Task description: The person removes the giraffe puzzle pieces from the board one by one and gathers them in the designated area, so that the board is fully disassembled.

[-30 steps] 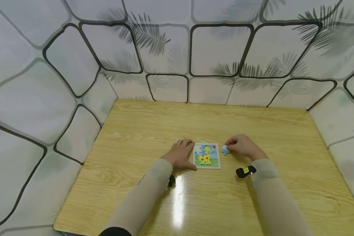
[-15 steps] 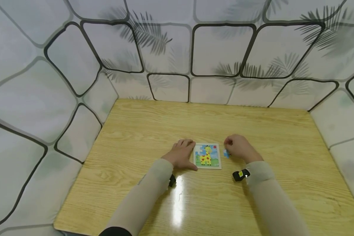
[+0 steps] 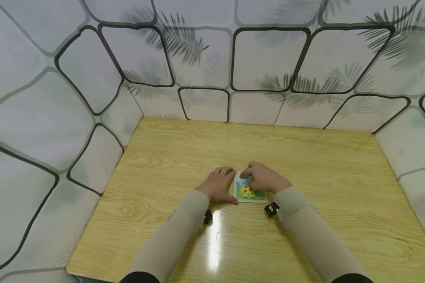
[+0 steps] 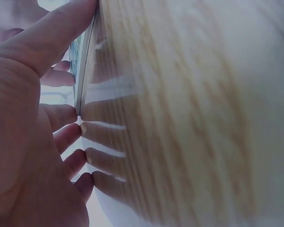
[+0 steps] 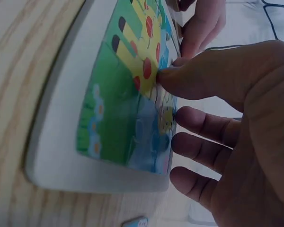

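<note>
A small giraffe jigsaw puzzle (image 3: pixel 248 192) in a pale frame (image 5: pixel 57 161) lies flat on the table. My left hand (image 3: pixel 218 185) rests along its left edge, thumb and forefinger spread to the near and far corners. Over the upper part of the picture, my right hand (image 3: pixel 268 179) pinches a blue puzzle piece, mostly hidden by the fingers, close to the white gap at the upper left. In the right wrist view the thumb (image 5: pixel 194 75) comes down at the giraffe's body. A loose blue piece (image 5: pixel 136 222) lies on the table beyond the frame, hidden in the head view.
The wooden table (image 3: pixel 184 149) carries a bright light reflection (image 3: pixel 214 243) near the front. Patterned fabric walls (image 3: pixel 205 55) stand along its back and sides. Black cameras sit at both wrists, the right one (image 3: pixel 271 209) close to the frame's lower right corner.
My right hand has picked up a blue piece from the table right of the puzzle and moved left over the picture. The left hand stays at the frame's left edge.
</note>
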A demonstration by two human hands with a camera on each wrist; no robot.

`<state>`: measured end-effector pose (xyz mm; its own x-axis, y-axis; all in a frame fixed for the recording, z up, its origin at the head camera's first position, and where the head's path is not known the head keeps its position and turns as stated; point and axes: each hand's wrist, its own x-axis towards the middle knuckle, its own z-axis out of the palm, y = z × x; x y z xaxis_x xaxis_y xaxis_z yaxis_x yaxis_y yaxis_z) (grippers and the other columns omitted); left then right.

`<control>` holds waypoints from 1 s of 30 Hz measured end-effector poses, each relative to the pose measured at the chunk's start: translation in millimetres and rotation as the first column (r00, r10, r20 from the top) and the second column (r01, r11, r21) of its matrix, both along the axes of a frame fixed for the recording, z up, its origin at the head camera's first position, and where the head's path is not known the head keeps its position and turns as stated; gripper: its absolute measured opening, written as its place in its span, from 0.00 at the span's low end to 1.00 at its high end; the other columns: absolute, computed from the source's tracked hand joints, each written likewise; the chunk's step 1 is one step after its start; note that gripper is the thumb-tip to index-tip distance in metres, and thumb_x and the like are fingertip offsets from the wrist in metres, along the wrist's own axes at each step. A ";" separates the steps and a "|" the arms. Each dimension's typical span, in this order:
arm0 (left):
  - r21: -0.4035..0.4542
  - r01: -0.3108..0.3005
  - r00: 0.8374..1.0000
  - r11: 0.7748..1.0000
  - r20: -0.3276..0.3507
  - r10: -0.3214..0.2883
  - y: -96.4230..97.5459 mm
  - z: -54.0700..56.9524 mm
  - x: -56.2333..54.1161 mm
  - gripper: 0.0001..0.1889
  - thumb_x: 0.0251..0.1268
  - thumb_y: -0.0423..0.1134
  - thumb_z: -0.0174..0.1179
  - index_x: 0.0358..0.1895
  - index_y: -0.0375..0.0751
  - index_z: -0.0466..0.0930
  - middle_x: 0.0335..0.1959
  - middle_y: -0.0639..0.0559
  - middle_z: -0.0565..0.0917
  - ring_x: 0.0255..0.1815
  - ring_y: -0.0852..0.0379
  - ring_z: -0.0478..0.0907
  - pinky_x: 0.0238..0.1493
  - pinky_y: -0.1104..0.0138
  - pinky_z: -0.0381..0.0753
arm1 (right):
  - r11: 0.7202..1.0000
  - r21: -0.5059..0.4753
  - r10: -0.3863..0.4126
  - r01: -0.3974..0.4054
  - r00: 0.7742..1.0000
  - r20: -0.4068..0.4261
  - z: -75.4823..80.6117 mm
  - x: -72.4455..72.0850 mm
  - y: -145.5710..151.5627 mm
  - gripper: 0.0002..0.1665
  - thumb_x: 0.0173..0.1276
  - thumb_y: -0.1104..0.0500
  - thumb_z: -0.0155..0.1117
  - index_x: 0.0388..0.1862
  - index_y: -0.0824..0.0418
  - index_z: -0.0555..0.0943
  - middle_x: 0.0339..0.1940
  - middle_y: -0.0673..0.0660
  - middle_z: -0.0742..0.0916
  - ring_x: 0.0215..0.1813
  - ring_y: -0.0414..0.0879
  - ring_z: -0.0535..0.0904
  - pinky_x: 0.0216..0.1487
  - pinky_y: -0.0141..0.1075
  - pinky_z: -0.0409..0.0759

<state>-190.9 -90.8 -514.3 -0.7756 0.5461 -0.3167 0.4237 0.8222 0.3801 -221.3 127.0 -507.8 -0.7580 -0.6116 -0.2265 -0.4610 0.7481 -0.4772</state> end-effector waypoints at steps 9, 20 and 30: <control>0.000 -0.002 1.000 1.000 -0.003 0.002 -0.1 -0.2 -0.8 0.58 0.54 0.70 0.67 0.82 0.46 0.49 0.81 0.50 0.53 0.79 0.47 0.48 0.77 0.52 0.51 | 0.995 0.095 -0.012 0.008 0.999 0.043 3.0 -7.0 -9.0 0.21 0.61 0.69 0.63 0.54 0.57 0.81 0.46 0.57 0.75 0.44 0.50 0.71 0.48 0.45 0.75; 0.008 -0.012 1.000 1.000 0.006 0.012 0.0 -0.5 -0.7 0.59 0.53 0.70 0.68 0.82 0.46 0.50 0.81 0.50 0.53 0.79 0.47 0.48 0.77 0.51 0.51 | 0.998 0.051 -0.024 0.024 1.000 0.009 -0.5 -6.1 -4.2 0.18 0.61 0.65 0.69 0.50 0.52 0.82 0.48 0.55 0.80 0.51 0.54 0.71 0.53 0.51 0.72; 0.022 -0.010 1.000 1.000 0.005 0.010 -0.8 -0.3 0.2 0.59 0.53 0.70 0.68 0.82 0.46 0.50 0.81 0.50 0.53 0.79 0.46 0.49 0.76 0.51 0.51 | 0.997 -0.074 -0.010 0.006 0.998 -0.063 -9.4 -0.6 6.0 0.16 0.67 0.65 0.68 0.53 0.56 0.86 0.46 0.52 0.82 0.49 0.48 0.77 0.56 0.49 0.76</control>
<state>-190.7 -91.7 -514.6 -0.7795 0.5454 -0.3082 0.4138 0.8176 0.4003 -222.0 133.0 -517.2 -0.7744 -0.6187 -0.1325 -0.4862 0.7159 -0.5012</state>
